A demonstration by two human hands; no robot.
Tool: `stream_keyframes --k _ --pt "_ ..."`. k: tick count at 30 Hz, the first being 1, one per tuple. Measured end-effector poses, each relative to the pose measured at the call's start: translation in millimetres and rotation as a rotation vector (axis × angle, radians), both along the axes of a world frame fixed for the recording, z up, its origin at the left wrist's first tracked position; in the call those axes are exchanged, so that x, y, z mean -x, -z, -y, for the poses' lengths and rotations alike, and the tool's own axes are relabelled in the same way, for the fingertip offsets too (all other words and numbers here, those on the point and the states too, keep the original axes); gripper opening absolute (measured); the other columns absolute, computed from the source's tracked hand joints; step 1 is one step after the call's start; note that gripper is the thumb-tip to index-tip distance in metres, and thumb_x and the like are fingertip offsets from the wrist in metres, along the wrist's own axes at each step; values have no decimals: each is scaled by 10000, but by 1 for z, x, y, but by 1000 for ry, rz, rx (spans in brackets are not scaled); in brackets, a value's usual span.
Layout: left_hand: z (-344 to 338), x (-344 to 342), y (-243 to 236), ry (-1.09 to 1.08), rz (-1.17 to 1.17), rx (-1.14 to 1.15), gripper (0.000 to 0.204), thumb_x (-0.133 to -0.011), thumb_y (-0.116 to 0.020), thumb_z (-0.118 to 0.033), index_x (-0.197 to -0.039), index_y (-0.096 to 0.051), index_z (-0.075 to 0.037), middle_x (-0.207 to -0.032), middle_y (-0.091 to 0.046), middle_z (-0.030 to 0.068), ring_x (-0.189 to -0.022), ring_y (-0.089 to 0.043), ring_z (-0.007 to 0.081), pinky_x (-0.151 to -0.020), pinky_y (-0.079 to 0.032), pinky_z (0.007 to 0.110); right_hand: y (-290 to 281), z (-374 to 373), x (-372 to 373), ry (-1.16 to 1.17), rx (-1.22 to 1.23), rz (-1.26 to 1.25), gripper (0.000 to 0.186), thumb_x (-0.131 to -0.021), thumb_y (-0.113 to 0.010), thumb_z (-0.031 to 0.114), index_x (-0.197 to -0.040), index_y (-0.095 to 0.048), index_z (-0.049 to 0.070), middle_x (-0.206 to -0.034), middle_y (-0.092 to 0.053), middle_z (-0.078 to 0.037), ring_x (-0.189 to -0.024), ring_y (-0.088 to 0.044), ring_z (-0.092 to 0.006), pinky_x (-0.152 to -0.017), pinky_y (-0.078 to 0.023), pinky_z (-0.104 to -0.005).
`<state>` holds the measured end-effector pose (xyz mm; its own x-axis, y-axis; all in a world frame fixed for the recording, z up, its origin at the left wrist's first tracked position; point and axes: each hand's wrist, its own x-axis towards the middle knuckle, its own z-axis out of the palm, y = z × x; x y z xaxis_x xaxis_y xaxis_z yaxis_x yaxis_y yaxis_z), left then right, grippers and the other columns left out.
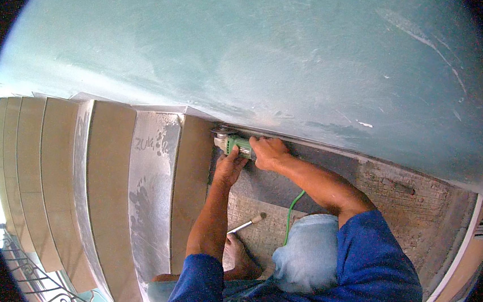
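Both my hands are on a green angle grinder (241,146) at the foot of the wall, beside the lowest visible step. My left hand (229,168) grips the body near its metal head from the near side. Around the rear end of the body my right hand (268,151) is closed. The grinder's disc (224,130) sits at the corner where the wall, the step and the dark floor strip meet; its exact contact is hidden. A green cord (291,216) runs along the floor towards my knee.
Tan stair steps with grey, marked faces (154,167) climb to the left. A pale blue-green wall (294,58) spans the far side. Near my bare foot (236,251) lies a slim tool (247,223) with a brownish end. Rough concrete (404,212) extends right; a black railing (33,276) stands lower left.
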<state>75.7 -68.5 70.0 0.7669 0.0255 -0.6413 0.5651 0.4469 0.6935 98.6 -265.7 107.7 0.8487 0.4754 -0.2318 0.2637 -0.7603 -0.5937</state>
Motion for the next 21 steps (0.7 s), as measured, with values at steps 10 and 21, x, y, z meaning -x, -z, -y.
stream_keyframes --k 10,21 --pt "-3 -5 -2 43 -7 -28 472 -907 -664 -183 -1294 -416 -78 -1177 -571 93 -1073 -569 259 -895 -487 471 -2 0 -3 8 10 -12 445 -721 -637 86 -1143 -527 -2 -1027 -658 -234 -970 -651 -382 -804 -524 -479" --pt "-2 -8 -5 90 -36 -162 502 -910 -662 -216 -1306 -390 -73 -1176 -565 104 -1033 -586 267 -839 -510 443 -3 0 -9 -13 42 -78 554 -723 -646 109 -1248 -500 11 -1055 -656 -221 -998 -644 -381 -830 -520 -476"
